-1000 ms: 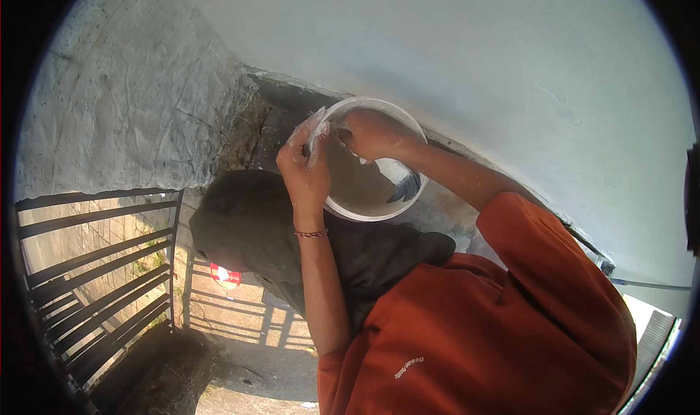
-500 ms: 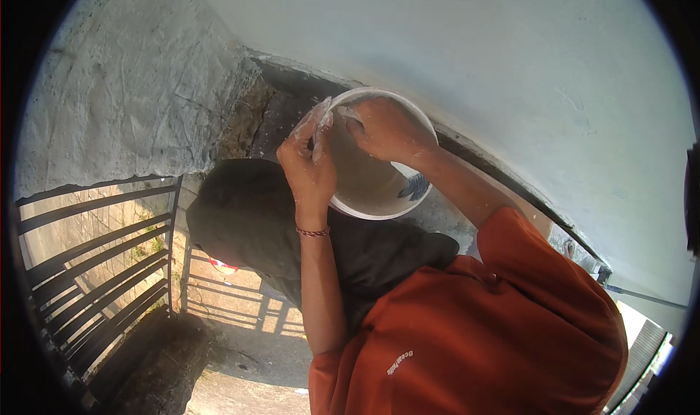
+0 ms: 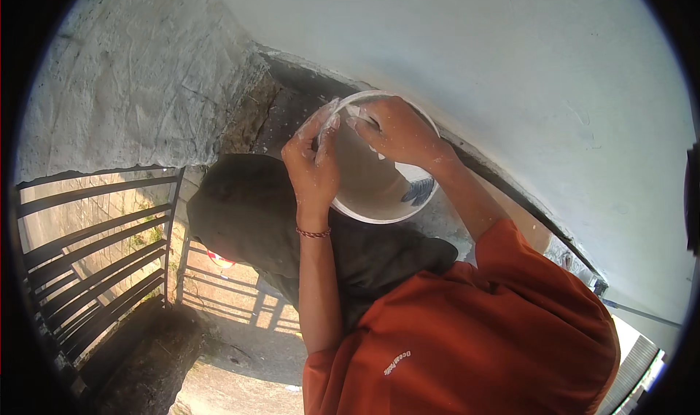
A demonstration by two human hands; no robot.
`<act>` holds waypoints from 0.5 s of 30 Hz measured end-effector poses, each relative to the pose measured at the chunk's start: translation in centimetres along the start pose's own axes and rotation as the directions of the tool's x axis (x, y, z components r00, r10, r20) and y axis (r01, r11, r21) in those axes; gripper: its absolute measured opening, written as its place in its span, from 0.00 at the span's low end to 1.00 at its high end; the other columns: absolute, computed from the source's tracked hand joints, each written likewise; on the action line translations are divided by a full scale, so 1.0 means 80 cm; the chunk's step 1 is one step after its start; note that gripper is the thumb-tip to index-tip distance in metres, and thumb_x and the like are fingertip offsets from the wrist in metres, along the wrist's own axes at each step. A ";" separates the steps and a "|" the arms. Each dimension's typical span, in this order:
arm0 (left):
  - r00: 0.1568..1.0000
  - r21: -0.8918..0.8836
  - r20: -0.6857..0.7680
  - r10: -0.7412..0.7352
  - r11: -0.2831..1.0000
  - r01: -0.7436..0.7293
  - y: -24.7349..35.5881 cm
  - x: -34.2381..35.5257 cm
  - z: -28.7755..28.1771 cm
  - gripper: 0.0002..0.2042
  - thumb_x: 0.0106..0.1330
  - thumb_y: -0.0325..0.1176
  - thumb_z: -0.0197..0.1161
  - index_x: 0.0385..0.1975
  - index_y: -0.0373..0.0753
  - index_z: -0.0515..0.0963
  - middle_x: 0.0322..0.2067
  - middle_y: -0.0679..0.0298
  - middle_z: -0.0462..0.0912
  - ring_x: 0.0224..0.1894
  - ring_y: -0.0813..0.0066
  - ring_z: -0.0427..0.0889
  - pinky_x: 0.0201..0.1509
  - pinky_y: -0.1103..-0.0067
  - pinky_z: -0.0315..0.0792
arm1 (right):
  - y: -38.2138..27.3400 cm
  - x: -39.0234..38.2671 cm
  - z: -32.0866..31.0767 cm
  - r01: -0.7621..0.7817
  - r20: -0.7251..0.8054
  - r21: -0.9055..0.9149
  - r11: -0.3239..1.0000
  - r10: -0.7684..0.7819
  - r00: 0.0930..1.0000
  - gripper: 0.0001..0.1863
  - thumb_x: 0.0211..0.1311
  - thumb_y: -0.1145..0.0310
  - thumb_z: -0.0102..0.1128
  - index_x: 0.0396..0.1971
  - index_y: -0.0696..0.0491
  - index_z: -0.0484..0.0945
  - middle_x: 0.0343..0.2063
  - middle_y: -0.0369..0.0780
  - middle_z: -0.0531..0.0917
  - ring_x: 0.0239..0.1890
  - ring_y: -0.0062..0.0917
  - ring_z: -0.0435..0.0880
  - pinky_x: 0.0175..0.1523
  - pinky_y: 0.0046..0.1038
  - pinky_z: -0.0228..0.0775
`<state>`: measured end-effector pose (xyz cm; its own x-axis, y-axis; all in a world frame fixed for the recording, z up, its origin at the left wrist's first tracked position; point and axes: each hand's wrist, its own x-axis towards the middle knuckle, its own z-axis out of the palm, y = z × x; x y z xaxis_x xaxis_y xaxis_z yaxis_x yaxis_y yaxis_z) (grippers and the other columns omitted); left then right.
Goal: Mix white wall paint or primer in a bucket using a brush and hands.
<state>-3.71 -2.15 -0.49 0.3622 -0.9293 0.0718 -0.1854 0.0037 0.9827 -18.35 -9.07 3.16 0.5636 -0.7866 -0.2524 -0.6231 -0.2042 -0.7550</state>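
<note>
A white bucket (image 3: 379,209) with pale paste inside is held up close to the wall. My left hand (image 3: 313,169) grips its near rim, thumb and fingers smeared white. My right hand (image 3: 399,132) lies over the far rim, its whitened fingertips meeting the left fingers at the rim's top. Whether it holds anything is hidden. A blue mark (image 3: 419,190) shows inside the bucket. A red thread bracelet (image 3: 313,233) circles my left wrist.
A rough grey plastered wall (image 3: 124,87) is at the left and a smooth white wall (image 3: 525,72) at the right. A dark metal railing (image 3: 87,247) runs below left, with sunlit ground and a small red thing (image 3: 219,260) beneath. My orange sleeve (image 3: 496,327) fills the lower right.
The bucket and both hands have shifted up and a little right. My right hand came from inside the bucket up to its top rim, next to the left fingers.
</note>
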 end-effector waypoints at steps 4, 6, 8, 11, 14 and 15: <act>1.000 0.001 -0.019 0.015 1.000 -0.015 0.004 -0.003 0.004 0.12 0.64 0.24 0.58 0.46 0.31 0.80 0.45 0.48 0.83 0.50 0.62 0.82 0.55 0.74 0.72 | 0.018 -0.005 0.006 0.227 -0.128 -0.047 0.973 -0.231 0.964 0.11 0.61 0.67 0.56 0.33 0.61 0.78 0.23 0.53 0.78 0.27 0.47 0.76 0.36 0.41 0.67; 0.998 0.060 -0.006 0.055 0.997 -0.054 0.003 -0.003 0.005 0.12 0.65 0.24 0.57 0.46 0.31 0.80 0.46 0.48 0.83 0.51 0.61 0.82 0.55 0.74 0.71 | 0.012 -0.007 0.005 0.295 -0.151 -0.065 0.953 -0.301 0.942 0.12 0.62 0.66 0.56 0.32 0.61 0.78 0.22 0.52 0.78 0.26 0.46 0.75 0.35 0.40 0.66; 1.000 0.015 -0.008 0.028 1.000 -0.028 0.002 -0.003 0.004 0.12 0.65 0.24 0.57 0.46 0.30 0.80 0.46 0.47 0.83 0.52 0.60 0.82 0.55 0.74 0.71 | -0.007 -0.014 0.000 0.194 -0.160 -0.076 0.978 -0.204 0.966 0.14 0.62 0.64 0.57 0.27 0.61 0.77 0.19 0.51 0.76 0.22 0.44 0.72 0.32 0.40 0.64; 0.999 -0.034 0.017 0.036 0.999 -0.035 -0.001 -0.001 0.002 0.12 0.65 0.24 0.56 0.46 0.30 0.80 0.46 0.47 0.82 0.52 0.58 0.81 0.55 0.73 0.71 | -0.011 -0.014 -0.001 0.193 -0.193 -0.052 0.980 -0.199 0.961 0.15 0.61 0.64 0.60 0.23 0.61 0.75 0.13 0.45 0.71 0.16 0.30 0.65 0.24 0.32 0.57; 0.997 -0.107 -0.007 0.075 0.991 -0.075 -0.004 -0.001 0.000 0.13 0.64 0.26 0.57 0.47 0.31 0.80 0.45 0.47 0.82 0.50 0.58 0.82 0.55 0.73 0.71 | -0.006 -0.022 0.003 0.234 -0.201 -0.142 0.962 -0.260 0.945 0.13 0.59 0.64 0.63 0.25 0.60 0.76 0.15 0.45 0.72 0.16 0.30 0.65 0.24 0.31 0.58; 0.996 -0.182 -0.034 0.083 0.979 -0.088 -0.002 -0.001 0.000 0.13 0.63 0.27 0.59 0.47 0.31 0.80 0.45 0.48 0.83 0.49 0.58 0.82 0.55 0.73 0.71 | -0.009 -0.026 0.003 0.241 -0.196 -0.148 0.959 -0.267 0.943 0.13 0.59 0.64 0.63 0.25 0.60 0.76 0.15 0.45 0.72 0.16 0.30 0.65 0.24 0.31 0.58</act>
<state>-3.71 -2.06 -0.64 0.3766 -0.9126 0.1591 -0.0476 0.1525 0.9872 -18.93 -7.13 4.09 0.5920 -0.8017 0.0823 -0.5419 -0.4716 -0.6956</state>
